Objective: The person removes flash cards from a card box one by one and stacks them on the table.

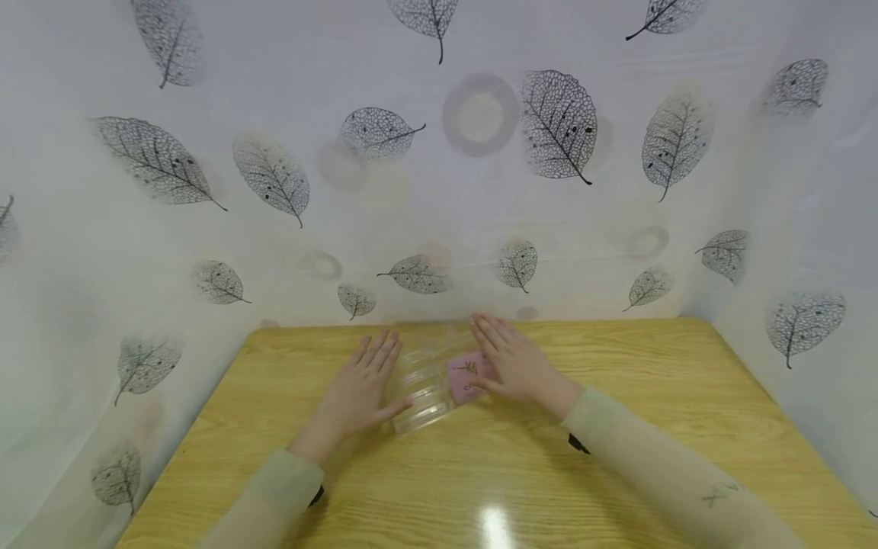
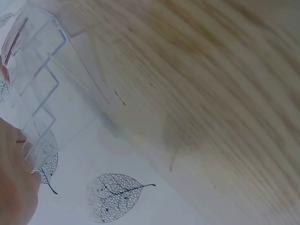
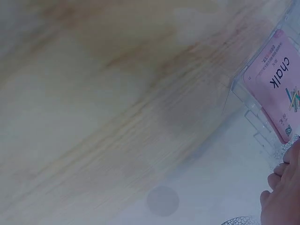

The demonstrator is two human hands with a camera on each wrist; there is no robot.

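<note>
A clear plastic stepped rack (image 1: 420,398) lies between the two hands, turned slightly on the table. A pink chalk box (image 1: 466,377) sits at the rack's right side; the right wrist view shows the word "chalk" on the pink box (image 3: 274,86). My left hand (image 1: 357,393) lies along the rack's left side, fingers straight and thumb reaching toward its near edge. On the opposite side my right hand (image 1: 516,364) has its fingers extended forward, with the thumb by the pink box. Fingertips of the left hand (image 2: 16,176) touch the clear rack (image 2: 44,89) in the left wrist view.
The wooden table (image 1: 439,488) ends just beyond the rack. A pale leaf-printed sheet (image 1: 439,191) hangs behind the far edge and along both sides.
</note>
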